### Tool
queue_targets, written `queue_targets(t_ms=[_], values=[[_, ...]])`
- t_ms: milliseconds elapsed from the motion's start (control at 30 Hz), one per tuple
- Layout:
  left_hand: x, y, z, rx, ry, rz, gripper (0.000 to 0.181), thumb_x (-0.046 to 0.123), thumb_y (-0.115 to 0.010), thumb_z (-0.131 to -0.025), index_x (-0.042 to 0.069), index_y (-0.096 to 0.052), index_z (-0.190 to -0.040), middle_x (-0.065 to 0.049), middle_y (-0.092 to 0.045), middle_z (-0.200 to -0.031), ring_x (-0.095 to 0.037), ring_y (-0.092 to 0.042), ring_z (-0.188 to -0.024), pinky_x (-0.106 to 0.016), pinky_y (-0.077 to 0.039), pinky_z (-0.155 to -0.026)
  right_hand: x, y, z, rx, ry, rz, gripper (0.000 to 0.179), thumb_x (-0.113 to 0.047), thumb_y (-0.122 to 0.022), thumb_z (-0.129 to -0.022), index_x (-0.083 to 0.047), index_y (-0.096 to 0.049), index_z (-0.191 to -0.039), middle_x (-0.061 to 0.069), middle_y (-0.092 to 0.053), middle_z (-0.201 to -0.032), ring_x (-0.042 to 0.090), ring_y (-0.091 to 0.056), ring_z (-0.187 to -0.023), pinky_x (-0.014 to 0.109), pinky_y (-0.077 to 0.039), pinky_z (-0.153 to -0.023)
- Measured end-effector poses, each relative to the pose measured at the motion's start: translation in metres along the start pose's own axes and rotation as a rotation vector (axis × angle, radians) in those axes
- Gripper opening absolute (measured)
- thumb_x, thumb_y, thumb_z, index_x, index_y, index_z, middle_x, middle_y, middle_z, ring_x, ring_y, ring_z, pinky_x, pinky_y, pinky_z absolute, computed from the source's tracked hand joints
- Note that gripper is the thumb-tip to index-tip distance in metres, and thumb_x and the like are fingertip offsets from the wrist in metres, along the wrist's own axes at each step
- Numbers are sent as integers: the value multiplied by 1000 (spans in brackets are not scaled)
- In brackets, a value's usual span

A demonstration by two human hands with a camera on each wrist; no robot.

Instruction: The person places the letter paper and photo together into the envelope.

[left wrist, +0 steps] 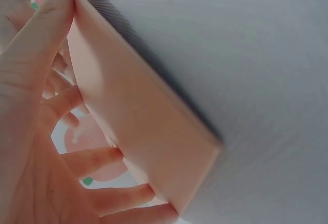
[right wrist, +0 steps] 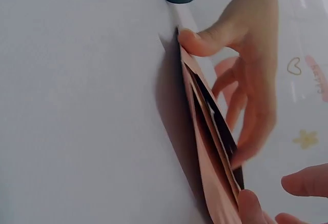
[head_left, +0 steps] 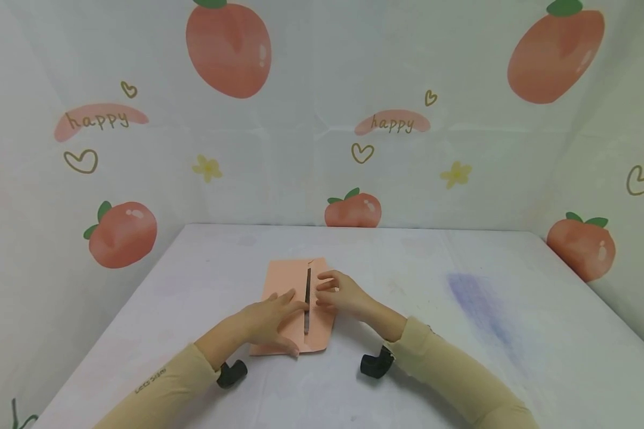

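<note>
A peach-coloured folded paper piece [head_left: 287,277], like an envelope, lies on the table with a long dark slit running down its face. Layered folds and a dark inside show at the paper's opening [right wrist: 202,131] in the right wrist view. My left hand [head_left: 271,319] rests across the paper's left part, its fingers spread and its thumb at the near edge. At the right part of the paper, my right hand [head_left: 349,295] has loosely bent fingers spaced apart. One right fingertip [right wrist: 249,206] overlaps the edge of the opening in the right wrist view.
The white table [head_left: 408,262] carries a bluish smudge [head_left: 485,313] at the right. A fruit-print cloth [head_left: 300,161] hangs behind and at the sides. Black wrist devices [head_left: 377,363] sit under both cuffs.
</note>
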State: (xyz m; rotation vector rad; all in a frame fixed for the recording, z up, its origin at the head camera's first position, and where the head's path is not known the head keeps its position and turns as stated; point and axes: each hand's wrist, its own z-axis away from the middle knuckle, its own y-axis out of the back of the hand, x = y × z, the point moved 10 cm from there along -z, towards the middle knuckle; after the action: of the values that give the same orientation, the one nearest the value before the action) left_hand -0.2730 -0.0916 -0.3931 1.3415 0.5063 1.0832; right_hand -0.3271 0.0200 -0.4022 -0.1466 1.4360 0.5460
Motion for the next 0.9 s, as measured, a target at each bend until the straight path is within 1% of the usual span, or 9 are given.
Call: queue_targets(t_ms=[67, 200, 333, 433, 533, 667, 800, 900], values=[[0, 1, 1, -1, 5, -7, 85, 63, -71, -66, 27, -40, -137, -17, -26, -153, -53, -31, -132, -63, -44, -88, -1, 7, 3, 7, -6, 3, 47, -5, -55, -90, 4, -40, -133, 27, -52, -124, 33, -67, -97, 36, -57, -78], [2, 2, 3, -7, 7, -17, 84, 62, -71, -68, 27, -41, -137, -17, -27, -153, -52, -31, -132, -63, -44, -89, 1, 23, 9, 31, -16, 42, 45, -9, -56, -90, 2, -43, -132, 25, -54, -122, 27, -68, -92, 34, -57, -75], [4, 2, 4, -10, 4, -21, 83, 62, -70, -69, 26, -42, -138, -17, -28, -152, -53, -31, -132, -63, -43, -91, 2, 40, 17, 57, -12, 117, 43, -12, -57, -91, 1, -46, -130, 22, -57, -118, 21, -67, -88, 32, -57, -74], [5, 2, 5, -11, 2, -21, 83, 61, -70, -69, 26, -42, -138, -17, -28, -152, -53, -30, -132, -63, -42, -92, 3, 54, 23, 74, 2, 164, 41, -13, -56, -91, 0, -48, -129, 21, -58, -118, 20, -67, -88, 32, -57, -75], [7, 2, 6, -11, -6, -26, 83, 60, -70, -69, 26, -42, -139, -18, -28, -152, -53, -30, -133, -63, -42, -92, 2, 69, 30, 85, 42, 196, 38, -14, -56, -92, 1, -50, -126, 21, -59, -117, 24, -66, -91, 33, -57, -77], [8, 3, 7, -18, -20, -41, 82, 60, -69, -71, 25, -41, -140, -18, -28, -152, -51, -30, -134, -61, -44, -91, -7, 85, 40, 100, 114, 268, 37, -13, -56, -92, 3, -51, -125, 23, -59, -115, 30, -65, -94, 33, -56, -78], [7, 7, 5, -8, -20, -41, 81, 59, -68, -73, 23, -40, -140, -18, -28, -152, -47, -31, -135, -61, -44, -91, -19, 101, 49, 149, 187, 405, 35, -14, -57, -92, 1, -53, -123, 19, -62, -114, 32, -64, -97, 32, -55, -77], [8, 15, 2, 31, -27, -52, 77, 59, -64, -76, 22, -40, -139, -16, -30, -152, -42, -35, -135, -59, -47, -89, -28, 112, 55, 191, 244, 497, 33, -16, -57, -92, 0, -55, -120, 19, -62, -114, 32, -63, -99, 35, -55, -78]])
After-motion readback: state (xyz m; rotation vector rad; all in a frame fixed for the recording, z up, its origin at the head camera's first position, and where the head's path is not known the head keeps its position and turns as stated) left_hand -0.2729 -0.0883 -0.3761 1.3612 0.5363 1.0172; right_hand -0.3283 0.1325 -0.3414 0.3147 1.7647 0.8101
